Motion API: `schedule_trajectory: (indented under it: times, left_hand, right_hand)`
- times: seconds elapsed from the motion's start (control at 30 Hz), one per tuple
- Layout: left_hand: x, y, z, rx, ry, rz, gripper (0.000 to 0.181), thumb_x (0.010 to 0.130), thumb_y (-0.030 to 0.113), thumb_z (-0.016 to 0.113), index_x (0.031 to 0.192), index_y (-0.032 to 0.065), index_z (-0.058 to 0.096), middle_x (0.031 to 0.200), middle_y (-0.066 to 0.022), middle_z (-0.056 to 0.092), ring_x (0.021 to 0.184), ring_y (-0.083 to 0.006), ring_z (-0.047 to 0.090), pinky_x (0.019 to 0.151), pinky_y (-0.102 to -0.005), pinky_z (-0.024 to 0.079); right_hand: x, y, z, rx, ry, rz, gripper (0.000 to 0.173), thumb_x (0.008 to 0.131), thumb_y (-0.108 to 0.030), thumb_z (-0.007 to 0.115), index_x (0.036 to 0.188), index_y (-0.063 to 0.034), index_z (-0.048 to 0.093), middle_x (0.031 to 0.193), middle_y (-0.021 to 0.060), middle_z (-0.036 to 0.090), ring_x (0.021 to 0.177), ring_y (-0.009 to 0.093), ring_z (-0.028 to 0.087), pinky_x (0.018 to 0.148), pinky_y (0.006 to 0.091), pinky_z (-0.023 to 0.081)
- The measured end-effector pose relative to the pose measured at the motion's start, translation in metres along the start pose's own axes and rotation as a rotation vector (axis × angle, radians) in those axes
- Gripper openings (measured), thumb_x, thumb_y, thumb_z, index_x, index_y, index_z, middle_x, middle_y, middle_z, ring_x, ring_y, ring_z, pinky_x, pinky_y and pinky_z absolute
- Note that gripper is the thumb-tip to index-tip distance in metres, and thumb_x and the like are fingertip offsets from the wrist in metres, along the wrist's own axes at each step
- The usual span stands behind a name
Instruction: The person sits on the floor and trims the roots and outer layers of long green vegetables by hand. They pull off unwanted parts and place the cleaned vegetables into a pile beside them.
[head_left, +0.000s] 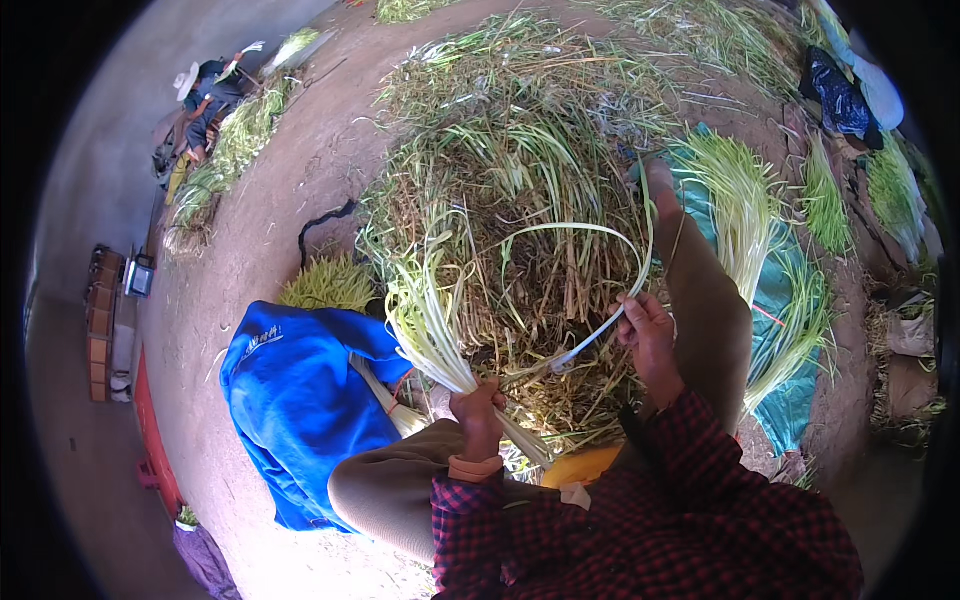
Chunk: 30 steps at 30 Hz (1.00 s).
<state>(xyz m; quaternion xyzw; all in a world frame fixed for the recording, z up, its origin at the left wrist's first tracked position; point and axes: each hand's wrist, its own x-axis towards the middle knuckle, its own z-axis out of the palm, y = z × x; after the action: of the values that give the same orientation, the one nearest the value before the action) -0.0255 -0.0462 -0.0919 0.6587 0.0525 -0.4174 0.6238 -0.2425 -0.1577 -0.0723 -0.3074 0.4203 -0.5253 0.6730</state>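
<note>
My left hand is closed around the pale lower stems of a bunch of leafy stalks, whose yellow-green tops point up and left. My right hand pinches a single long pale stalk between thumb and fingers. That stalk's upper part curls over in an arc, and its lower end lies beside a dry, brownish strand that reaches towards my left hand. Beneath and beyond both hands spreads a large heap of green leaves and dry stalks. A yellow-orange object shows between my legs.
Blue cloth covers stalks at my left knee, near another yellow-green bundle. To the right, pale bundles lie on a teal sheet. Another person in a pale hat sits by leafy piles at the far left.
</note>
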Motion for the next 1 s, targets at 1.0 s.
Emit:
schedule_trajectory:
  times: [1.0]
  left_hand:
    - [-0.053, 0.0, 0.035, 0.174, -0.61, 0.208, 0.012, 0.078, 0.006, 0.065, 0.087, 0.0028, 0.058, 0.067, -0.0031, 0.059, 0.047, -0.0069, 0.051, 0.04, -0.0176, 0.039]
  right_hand:
    - [-0.048, 0.02, 0.058, -0.515, -0.263, -0.125, 0.013, 0.082, -0.011, 0.059, 0.09, -0.0011, 0.054, 0.07, 0.0079, 0.063, 0.052, 0.008, 0.056, 0.046, 0.0233, 0.045]
